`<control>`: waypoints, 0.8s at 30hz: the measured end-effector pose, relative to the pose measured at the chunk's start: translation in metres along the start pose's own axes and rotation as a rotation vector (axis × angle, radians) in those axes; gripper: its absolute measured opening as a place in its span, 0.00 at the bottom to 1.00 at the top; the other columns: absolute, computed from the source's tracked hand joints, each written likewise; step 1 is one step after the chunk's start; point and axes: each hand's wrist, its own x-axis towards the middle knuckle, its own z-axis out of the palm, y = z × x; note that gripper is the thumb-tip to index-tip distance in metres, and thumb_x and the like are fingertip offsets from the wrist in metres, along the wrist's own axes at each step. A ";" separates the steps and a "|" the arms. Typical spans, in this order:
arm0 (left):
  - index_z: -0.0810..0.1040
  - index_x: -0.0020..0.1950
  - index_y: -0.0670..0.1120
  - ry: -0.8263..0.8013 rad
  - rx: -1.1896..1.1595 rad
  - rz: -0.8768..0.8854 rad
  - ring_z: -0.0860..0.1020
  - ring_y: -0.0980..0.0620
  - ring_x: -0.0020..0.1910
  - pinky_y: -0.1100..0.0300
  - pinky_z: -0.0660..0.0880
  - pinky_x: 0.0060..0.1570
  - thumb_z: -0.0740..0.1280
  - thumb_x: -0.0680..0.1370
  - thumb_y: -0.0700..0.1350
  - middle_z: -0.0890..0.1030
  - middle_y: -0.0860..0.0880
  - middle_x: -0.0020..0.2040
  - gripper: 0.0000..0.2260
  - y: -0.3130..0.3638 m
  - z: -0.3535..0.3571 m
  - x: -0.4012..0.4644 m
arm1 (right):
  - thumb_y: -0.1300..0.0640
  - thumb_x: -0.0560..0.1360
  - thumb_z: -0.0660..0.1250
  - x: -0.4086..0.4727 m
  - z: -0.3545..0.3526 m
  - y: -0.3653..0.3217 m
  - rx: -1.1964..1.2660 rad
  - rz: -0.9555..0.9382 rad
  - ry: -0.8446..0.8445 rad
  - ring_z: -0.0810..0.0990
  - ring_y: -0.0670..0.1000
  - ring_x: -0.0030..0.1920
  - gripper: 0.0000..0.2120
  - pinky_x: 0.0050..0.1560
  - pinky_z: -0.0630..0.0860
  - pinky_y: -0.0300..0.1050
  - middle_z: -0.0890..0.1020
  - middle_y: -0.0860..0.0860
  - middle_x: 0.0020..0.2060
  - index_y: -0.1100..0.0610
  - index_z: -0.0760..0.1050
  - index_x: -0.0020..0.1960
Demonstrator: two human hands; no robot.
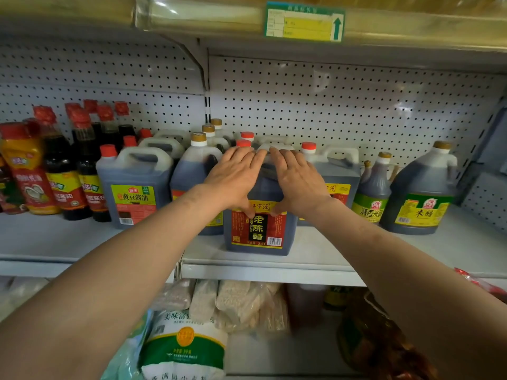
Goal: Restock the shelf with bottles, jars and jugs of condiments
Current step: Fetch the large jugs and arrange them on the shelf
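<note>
Shelf [315, 253]: upright vinegar jug [259, 231], label outward.

Both bare forearms reach forward and upward from the lower corners of the view, converging toward the middle. The left hand [236, 176] lies palm down with its fingers straight and close together, the thumb angled down toward the centre. The right hand [296, 182] mirrors it, flat and palm down, fingers extended, thumb pointing down and inward; the fingertips of the two hands nearly meet, and the wrists stand apart.
</note>
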 end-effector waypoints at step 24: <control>0.51 0.79 0.41 0.121 -0.004 -0.024 0.60 0.43 0.75 0.50 0.53 0.76 0.80 0.56 0.65 0.65 0.43 0.74 0.63 -0.008 0.037 0.045 | 0.43 0.56 0.85 0.039 0.028 0.020 0.040 0.018 0.060 0.62 0.57 0.74 0.63 0.75 0.61 0.50 0.66 0.54 0.73 0.57 0.52 0.80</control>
